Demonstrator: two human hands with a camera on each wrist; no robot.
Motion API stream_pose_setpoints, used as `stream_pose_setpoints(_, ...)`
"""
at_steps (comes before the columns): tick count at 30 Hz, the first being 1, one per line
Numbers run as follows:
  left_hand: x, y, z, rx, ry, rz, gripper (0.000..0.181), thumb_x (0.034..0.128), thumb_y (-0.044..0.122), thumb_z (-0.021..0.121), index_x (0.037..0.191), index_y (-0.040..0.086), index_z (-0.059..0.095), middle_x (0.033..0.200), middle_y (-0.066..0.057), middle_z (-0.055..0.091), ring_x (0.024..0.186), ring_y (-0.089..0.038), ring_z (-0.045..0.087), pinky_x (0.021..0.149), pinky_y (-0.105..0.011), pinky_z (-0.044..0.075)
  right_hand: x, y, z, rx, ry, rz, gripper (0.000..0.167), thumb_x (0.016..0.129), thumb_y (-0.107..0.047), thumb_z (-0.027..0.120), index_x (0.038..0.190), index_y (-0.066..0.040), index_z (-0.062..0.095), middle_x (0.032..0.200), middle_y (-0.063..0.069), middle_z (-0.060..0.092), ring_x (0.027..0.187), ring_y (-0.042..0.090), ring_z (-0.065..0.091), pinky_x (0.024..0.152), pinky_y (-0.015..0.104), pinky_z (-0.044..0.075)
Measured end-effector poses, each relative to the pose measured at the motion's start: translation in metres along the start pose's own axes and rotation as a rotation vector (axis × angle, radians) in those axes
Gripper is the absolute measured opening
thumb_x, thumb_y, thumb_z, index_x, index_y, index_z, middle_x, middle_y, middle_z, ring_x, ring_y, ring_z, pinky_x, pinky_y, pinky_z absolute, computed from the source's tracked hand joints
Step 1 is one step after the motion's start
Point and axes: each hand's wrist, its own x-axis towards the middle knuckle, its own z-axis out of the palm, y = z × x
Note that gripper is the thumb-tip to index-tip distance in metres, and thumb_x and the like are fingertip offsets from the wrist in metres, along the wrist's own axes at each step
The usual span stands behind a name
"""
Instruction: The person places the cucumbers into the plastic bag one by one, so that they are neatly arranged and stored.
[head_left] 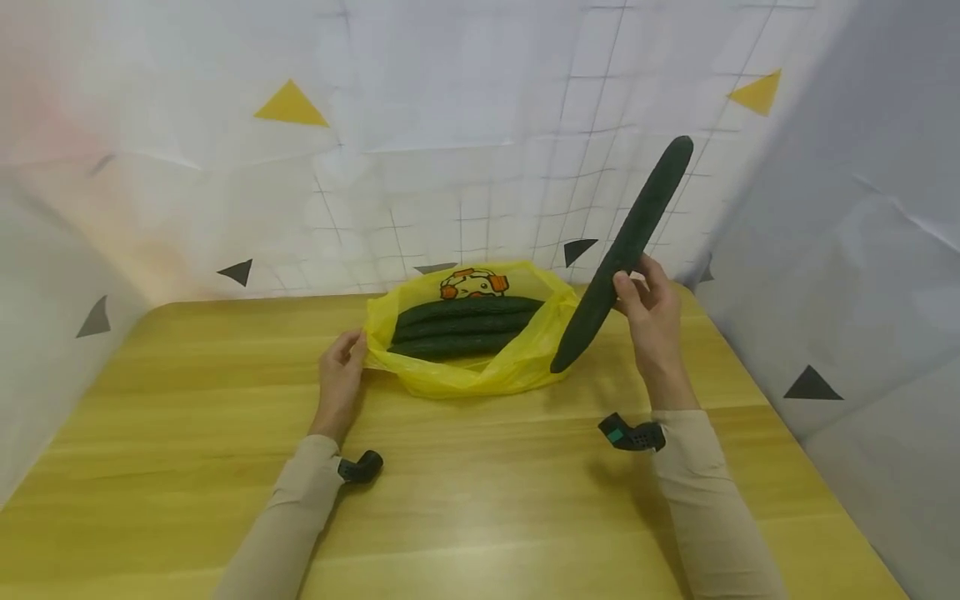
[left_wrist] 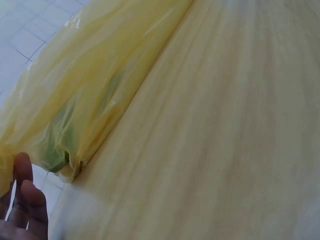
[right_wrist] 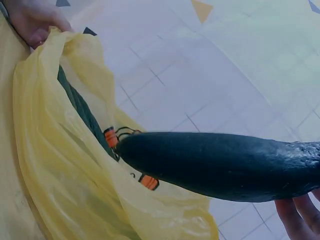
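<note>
My right hand (head_left: pixel 656 325) grips a long dark green cucumber (head_left: pixel 633 237) near its middle. The cucumber tilts up to the right, its lower end in front of the right side of a yellow plastic bag (head_left: pixel 480 385). Inside the bag, which gapes toward me, several more cucumbers (head_left: pixel 465 327) lie side by side. With thumb and fingers, my left hand (head_left: pixel 341 375) pinches the bag's left edge. In the right wrist view the raised cucumber (right_wrist: pixel 210 165) crosses the bag's opening, and fingertips (right_wrist: pixel 292 215) show beneath it.
The bag stands on a wooden table (head_left: pixel 465 517) near its back edge. Behind rises a white sheet (head_left: pixel 465 92) with grid lines and yellow and dark triangles. A cartoon print (head_left: pixel 474 284) shows on the bag's back wall. Another pale sheet (head_left: pixel 862 250) bounds the right side.
</note>
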Motion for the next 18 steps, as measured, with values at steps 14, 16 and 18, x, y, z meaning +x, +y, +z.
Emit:
stream_pose_setpoints(14,-0.003,0.013,-0.001,-0.028,-0.017,-0.023,0.031,0.0977,0.029,0.052,0.116,0.007,0.062,0.112,0.003,0.061,0.107,-0.007,0.05,0.099,-0.023,0.037,0.001,-0.005,0.028,0.064,-0.012,-0.11,0.042,0.09,-0.005,0.061,0.131,-0.008,0.05,0.119,0.009,0.054,0.099,0.021,0.061,0.087,0.026,0.052)
stream_pose_setpoints(16,-0.006,0.02,0.0,-0.038,-0.024,-0.037,0.029,0.098,0.026,0.052,0.116,0.005,0.062,0.111,0.003,0.061,0.106,-0.007,0.05,0.096,-0.021,0.038,0.0,-0.002,0.031,0.063,-0.029,-0.13,0.042,0.09,-0.003,0.06,0.131,-0.008,0.05,0.119,0.008,0.054,0.099,0.021,0.06,0.088,0.027,0.052)
stream_pose_setpoints(18,-0.009,0.025,0.001,-0.037,-0.025,-0.043,0.027,0.0983,0.023,0.051,0.115,0.005,0.063,0.111,0.002,0.061,0.104,-0.007,0.05,0.094,-0.019,0.039,0.0,0.002,0.033,0.063,-0.042,-0.145,0.042,0.09,0.0,0.059,0.131,-0.007,0.05,0.119,0.008,0.054,0.1,0.021,0.06,0.088,0.026,0.052)
